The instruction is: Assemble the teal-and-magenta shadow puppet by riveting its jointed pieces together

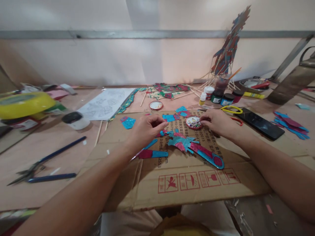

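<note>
My left hand (147, 129) is over the cardboard with its thumb and fingers bent together, beside small blue and pink painted cut-out pieces. What its fingertips hold, if anything, is hidden. My right hand (218, 120) has its fingertips pinched at the right rim of a small round lid (192, 122) filled with tiny shiny bits; what is between them is too small to make out. Between and below the hands lies a blue and pink cut-out figure (180, 141) with a long limb (209, 156). Another painted strip (152, 153) lies by my left wrist.
Cardboard (197, 191) covers the table's front. Pliers (36, 168) lie left; scissors (231, 109), a phone (259, 123) and paint jars (227, 99) are right. Farther back are a drawing sheet (105, 103), another lid (156, 105) and cut-outs on sticks (169, 90). A flask (292, 78) stands far right.
</note>
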Motion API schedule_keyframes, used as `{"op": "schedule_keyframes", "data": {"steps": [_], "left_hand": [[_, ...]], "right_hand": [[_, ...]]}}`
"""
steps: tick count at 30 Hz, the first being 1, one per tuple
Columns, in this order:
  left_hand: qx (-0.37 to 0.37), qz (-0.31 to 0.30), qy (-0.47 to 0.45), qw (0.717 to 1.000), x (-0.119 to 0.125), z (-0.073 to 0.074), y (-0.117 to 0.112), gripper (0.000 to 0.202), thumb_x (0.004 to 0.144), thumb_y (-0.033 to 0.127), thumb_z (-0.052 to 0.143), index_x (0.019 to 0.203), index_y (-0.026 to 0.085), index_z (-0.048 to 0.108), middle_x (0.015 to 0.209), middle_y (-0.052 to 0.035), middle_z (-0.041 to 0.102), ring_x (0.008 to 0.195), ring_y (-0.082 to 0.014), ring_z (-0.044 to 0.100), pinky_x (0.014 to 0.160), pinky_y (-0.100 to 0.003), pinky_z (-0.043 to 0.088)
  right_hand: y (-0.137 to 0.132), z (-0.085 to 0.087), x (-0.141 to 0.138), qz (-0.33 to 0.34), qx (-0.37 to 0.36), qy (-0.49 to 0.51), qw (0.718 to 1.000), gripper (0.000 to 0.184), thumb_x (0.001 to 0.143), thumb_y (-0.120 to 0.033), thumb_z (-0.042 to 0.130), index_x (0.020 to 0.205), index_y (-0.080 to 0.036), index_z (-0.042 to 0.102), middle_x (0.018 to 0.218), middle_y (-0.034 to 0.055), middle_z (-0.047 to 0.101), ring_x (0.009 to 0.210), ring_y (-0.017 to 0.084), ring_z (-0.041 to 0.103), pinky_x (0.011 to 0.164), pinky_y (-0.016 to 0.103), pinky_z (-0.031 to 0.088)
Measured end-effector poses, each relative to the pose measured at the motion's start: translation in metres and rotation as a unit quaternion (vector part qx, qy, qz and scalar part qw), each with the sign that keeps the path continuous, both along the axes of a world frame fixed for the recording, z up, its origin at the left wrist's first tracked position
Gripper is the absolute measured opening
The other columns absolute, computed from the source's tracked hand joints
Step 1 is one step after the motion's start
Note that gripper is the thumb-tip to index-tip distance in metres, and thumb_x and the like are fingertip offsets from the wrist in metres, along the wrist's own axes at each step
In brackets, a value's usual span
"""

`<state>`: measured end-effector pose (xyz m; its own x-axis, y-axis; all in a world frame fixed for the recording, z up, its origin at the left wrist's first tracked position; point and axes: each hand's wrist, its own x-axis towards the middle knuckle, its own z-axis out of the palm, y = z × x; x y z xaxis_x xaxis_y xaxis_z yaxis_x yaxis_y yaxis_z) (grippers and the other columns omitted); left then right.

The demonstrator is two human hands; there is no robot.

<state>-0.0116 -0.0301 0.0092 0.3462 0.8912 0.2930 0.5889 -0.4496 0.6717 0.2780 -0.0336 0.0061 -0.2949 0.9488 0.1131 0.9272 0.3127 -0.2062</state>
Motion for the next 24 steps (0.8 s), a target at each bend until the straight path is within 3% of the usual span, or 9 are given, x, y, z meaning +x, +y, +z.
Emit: {"op": "schedule_keyframes", "data": {"steps": [7, 17, 20, 24], "left_hand": [[0.000, -0.009, -0.002, 1.000, 0.000, -0.002, 0.001, 0.025, 0.087, 0.037, 0.063, 0.072, 0.018, 0.070, 0.065, 0.0003, 0.065, 0.060, -0.0131, 0.054, 0.057, -0.025, 0.036], [-0.008, -0.034, 0.014, 0.999, -0.001, -0.008, 0.006, 0.028, 0.087, 0.042, 0.063, 0.074, 0.018, 0.071, 0.065, 0.0006, 0.064, 0.060, -0.0123, 0.053, 0.057, -0.025, 0.036], [-0.034, -0.036, 0.011, 0.999, -0.010, 0.002, 0.011, 0.024, 0.086, 0.038, 0.063, 0.077, 0.017, 0.071, 0.067, -0.0004, 0.065, 0.060, -0.0120, 0.053, 0.057, -0.025, 0.038], [-0.118, -0.135, 0.123, 0.976, -0.031, 0.024, 0.015, 0.021, 0.082, 0.038, 0.067, 0.080, 0.018, 0.073, 0.071, -0.0005, 0.069, 0.065, -0.0126, 0.058, 0.060, -0.024, 0.040]], "right_hand": [[0.001, 0.004, -0.015, -0.016, -0.045, -0.113, 0.992, 0.024, 0.089, -0.018, 0.054, 0.092, -0.015, 0.078, 0.102, 0.0133, 0.076, 0.092, 0.025, 0.067, 0.078, 0.032, 0.045], [0.008, 0.006, -0.013, -0.030, -0.072, -0.085, 0.993, 0.022, 0.088, -0.020, 0.055, 0.090, -0.018, 0.077, 0.091, 0.0090, 0.076, 0.079, 0.021, 0.065, 0.067, 0.029, 0.042], [0.011, 0.004, -0.015, -0.016, -0.053, -0.125, 0.991, 0.024, 0.091, -0.022, 0.053, 0.091, -0.016, 0.076, 0.092, 0.0114, 0.075, 0.078, 0.022, 0.064, 0.066, 0.030, 0.040], [0.013, 0.000, -0.017, 0.017, -0.018, -0.158, 0.987, 0.025, 0.093, -0.019, 0.048, 0.088, -0.015, 0.073, 0.095, 0.0140, 0.072, 0.084, 0.022, 0.063, 0.069, 0.030, 0.041]]}}
